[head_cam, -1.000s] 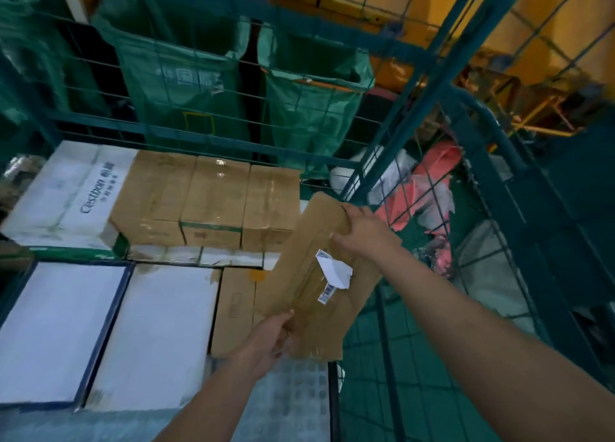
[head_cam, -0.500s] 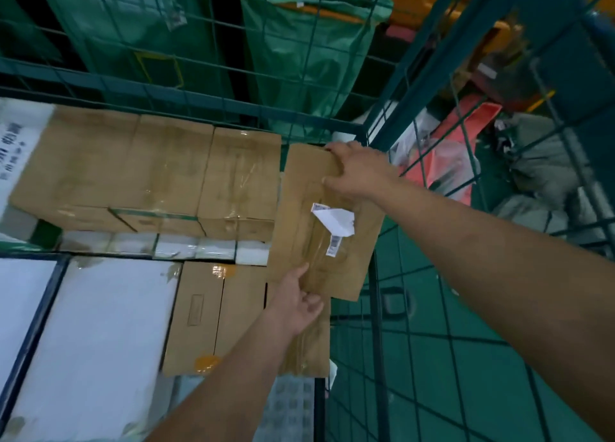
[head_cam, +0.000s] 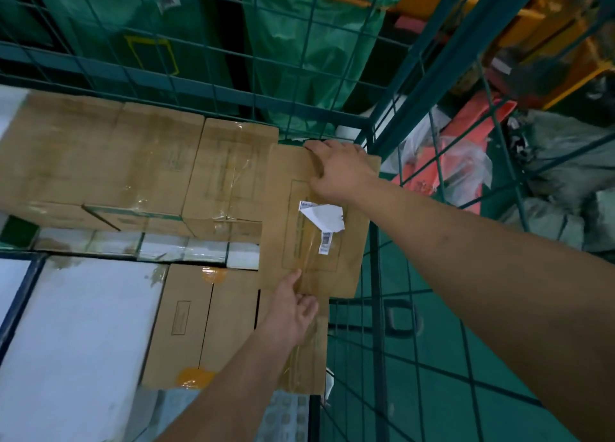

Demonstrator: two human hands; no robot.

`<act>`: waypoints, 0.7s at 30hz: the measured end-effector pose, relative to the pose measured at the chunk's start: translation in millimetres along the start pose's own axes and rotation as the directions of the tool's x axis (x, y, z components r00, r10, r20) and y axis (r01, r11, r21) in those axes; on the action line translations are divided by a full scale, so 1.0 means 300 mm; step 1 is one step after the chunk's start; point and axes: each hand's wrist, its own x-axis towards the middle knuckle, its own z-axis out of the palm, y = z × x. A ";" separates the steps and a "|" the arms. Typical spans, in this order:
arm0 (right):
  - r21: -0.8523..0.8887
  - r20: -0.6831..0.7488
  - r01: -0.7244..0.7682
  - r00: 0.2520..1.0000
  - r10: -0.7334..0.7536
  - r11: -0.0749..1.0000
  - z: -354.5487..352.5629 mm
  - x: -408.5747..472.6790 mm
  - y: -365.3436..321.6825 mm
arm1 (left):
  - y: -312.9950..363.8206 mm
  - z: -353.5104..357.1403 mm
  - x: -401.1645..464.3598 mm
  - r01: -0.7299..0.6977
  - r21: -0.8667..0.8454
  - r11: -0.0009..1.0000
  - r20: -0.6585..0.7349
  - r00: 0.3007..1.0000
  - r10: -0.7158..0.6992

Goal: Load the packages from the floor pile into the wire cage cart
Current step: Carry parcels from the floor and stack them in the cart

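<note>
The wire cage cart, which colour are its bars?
Dark green wire cage cart bars, best in the head view.
</note>
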 end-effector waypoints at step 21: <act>0.221 0.429 -0.259 0.892 0.145 0.940 0.552 -0.040 0.056 | 0.164 0.066 0.235 -0.275 0.363 0.890 0.153 0.960 0.234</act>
